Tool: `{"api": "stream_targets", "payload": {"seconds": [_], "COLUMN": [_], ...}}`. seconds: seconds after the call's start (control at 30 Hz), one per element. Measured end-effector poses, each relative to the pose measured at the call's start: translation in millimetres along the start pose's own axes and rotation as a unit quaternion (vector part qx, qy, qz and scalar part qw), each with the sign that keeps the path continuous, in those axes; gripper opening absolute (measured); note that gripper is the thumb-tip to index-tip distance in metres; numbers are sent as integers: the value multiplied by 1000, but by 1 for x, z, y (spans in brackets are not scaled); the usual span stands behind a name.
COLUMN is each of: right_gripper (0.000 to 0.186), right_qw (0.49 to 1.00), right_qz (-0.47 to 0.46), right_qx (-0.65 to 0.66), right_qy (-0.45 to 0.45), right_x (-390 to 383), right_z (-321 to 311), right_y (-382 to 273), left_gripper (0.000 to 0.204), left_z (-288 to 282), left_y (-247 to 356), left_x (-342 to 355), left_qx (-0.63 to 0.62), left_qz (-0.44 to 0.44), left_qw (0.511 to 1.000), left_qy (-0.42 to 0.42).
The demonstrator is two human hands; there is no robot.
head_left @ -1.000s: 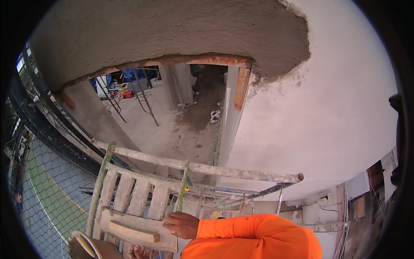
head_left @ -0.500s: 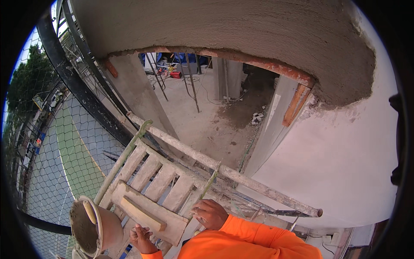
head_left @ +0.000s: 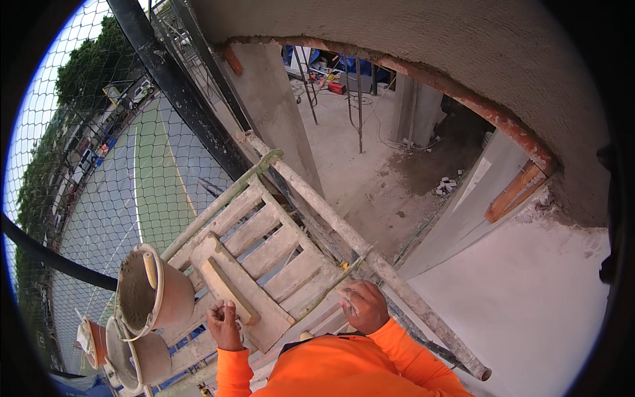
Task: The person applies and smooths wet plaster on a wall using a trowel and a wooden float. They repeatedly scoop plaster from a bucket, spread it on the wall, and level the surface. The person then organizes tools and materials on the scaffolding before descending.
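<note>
My left hand (head_left: 225, 325) is raised beside a plasterer's float, its fingers curled in; whatever they may hold is hidden. The float has a flat board (head_left: 273, 327) and a pale wooden bar handle (head_left: 228, 290), and lies on the slatted scaffold platform (head_left: 270, 229). To its right, my right hand (head_left: 364, 306) is bent with thumb and fingers close together, near the scaffold rail (head_left: 357, 241); I cannot make out anything between them. Left of my left hand stands a bucket (head_left: 175, 298) with grey mortar inside.
Another bucket (head_left: 155, 357) and a small orange bucket (head_left: 98, 337) stand lower left. Netting (head_left: 79, 218) and a thick black pole (head_left: 178, 86) border the left side. Ahead is an opening under a freshly plastered grey beam (head_left: 423, 33); rubble (head_left: 448, 184) lies below.
The view has turned right, so the scaffold and opening sit differently and more buckets show. Both hands stay raised with bent fingers; the float remains on the platform.
</note>
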State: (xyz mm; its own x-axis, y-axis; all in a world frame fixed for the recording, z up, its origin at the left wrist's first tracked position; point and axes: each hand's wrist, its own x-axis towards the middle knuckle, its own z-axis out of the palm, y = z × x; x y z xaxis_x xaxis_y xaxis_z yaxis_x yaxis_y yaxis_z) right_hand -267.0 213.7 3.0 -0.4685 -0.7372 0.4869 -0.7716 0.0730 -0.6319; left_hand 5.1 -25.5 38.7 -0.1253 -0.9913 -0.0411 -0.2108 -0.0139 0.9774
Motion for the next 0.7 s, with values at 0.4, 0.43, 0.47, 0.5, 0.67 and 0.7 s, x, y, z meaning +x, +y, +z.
{"api": "stream_targets", "payload": {"seconds": [0.4,0.43,0.47,0.5,0.67,0.7], "right_gripper": [26,26,26,26,26,26], "right_qw": [1000,1000,1000,999,998,998], "right_qz": [7,2,3,1,-5,0], "right_qx": [7,-3,-12,-15,-52,-55], "right_qy": [12,22,26,31,45,41], "right_x": [-1,0,1,2,6,6], "right_z": [-31,-33,-35,-37,-43,-42], "right_y": [26,28,30,32,41,43], "left_gripper": [51,53,55,58,70,73], "left_z": [3,3,3,3,10,13], "left_y": [-15,-16,-18,-18,-14,-13], "left_x": [13,14,14,14,15,15], "left_qx": [296,321,334,343,297,309], "left_qz": [186,203,196,191,108,114], "left_qw": [936,923,920,917,947,942], "left_qy": [47,63,64,68,64,67]}}
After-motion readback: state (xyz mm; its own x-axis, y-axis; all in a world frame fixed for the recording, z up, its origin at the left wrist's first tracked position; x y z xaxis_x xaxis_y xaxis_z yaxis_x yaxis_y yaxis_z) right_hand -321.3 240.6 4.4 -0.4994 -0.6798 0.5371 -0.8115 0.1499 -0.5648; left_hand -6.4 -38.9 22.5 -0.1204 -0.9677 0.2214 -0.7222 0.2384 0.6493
